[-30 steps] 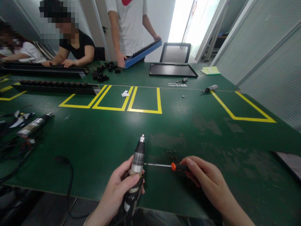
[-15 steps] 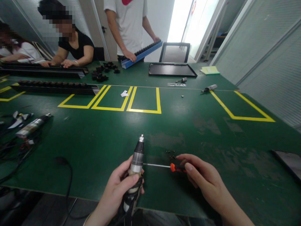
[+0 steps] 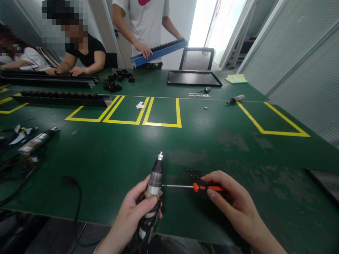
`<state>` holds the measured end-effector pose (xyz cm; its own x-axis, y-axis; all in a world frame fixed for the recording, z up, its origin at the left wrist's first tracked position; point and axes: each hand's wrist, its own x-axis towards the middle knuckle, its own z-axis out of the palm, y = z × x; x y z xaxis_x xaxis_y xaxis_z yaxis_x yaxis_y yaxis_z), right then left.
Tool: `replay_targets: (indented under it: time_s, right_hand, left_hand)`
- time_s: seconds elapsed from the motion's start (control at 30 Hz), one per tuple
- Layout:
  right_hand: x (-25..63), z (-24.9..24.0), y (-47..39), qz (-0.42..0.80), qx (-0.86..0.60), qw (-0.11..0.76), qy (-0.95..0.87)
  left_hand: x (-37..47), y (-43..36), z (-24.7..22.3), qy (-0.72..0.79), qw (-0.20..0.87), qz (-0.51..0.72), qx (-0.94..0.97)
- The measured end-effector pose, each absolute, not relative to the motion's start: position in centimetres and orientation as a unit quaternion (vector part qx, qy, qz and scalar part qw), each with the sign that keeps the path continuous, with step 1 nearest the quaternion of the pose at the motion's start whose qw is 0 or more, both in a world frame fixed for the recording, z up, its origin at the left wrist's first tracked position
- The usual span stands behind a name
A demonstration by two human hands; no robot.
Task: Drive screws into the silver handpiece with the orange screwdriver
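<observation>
Wrapped around the grey-and-black body of an electric screwdriver (image 3: 154, 181), my left hand (image 3: 135, 208) keeps its chuck pointing away from me, over the near part of the table. My right hand (image 3: 233, 201) is closed on the black-and-orange handle of a hand screwdriver (image 3: 196, 187), thumb along the near side and fingers on the far side. The shaft points left, its tip right beside the electric screwdriver's body; whether they touch I cannot tell. Several small screws (image 3: 194, 176) lie on the table just beyond the shaft.
Another electric screwdriver (image 3: 37, 141) lies among cables at left. Yellow tape (image 3: 162, 125) marks the green table (image 3: 119, 151). A black slotted rail (image 3: 63, 98) and a black tray (image 3: 194, 78) lie farther off. Across the table, a standing person holds a blue rail (image 3: 161, 54); others sit at left.
My right fingers have shifted on the screwdriver, exposing more of its orange handle. My left hand has barely moved. The standing person's blue rail has risen slightly and levelled.
</observation>
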<state>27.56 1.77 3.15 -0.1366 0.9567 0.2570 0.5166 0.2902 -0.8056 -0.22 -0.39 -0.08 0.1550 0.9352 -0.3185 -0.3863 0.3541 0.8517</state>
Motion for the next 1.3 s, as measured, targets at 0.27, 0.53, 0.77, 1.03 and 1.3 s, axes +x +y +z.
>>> replay_targets:
  time_s: [0.27,0.53,0.77,1.03,1.3]
  right_hand:
    - [27.2,2.6,1.9,0.331,-0.588,0.321,-0.665]
    - [27.7,2.7,1.6,0.306,-0.589,0.405,-0.629]
    - [27.6,3.4,1.4,0.352,-0.563,0.421,-0.618]
    - [27.7,2.0,1.4,0.461,-0.577,0.371,-0.563]
    - [27.7,3.3,1.6,0.349,-0.564,0.391,-0.639]
  left_hand:
    - [-0.3,-0.4,-0.1,0.439,0.695,0.476,0.313]
    - [-0.1,-0.3,-0.3,0.441,0.69,0.48,0.314]
    - [-0.1,-0.3,-0.1,0.434,0.693,0.481,0.315]
    - [-0.2,-0.4,-0.3,0.442,0.693,0.481,0.307]
    - [-0.2,-0.3,-0.5,0.441,0.694,0.482,0.303]
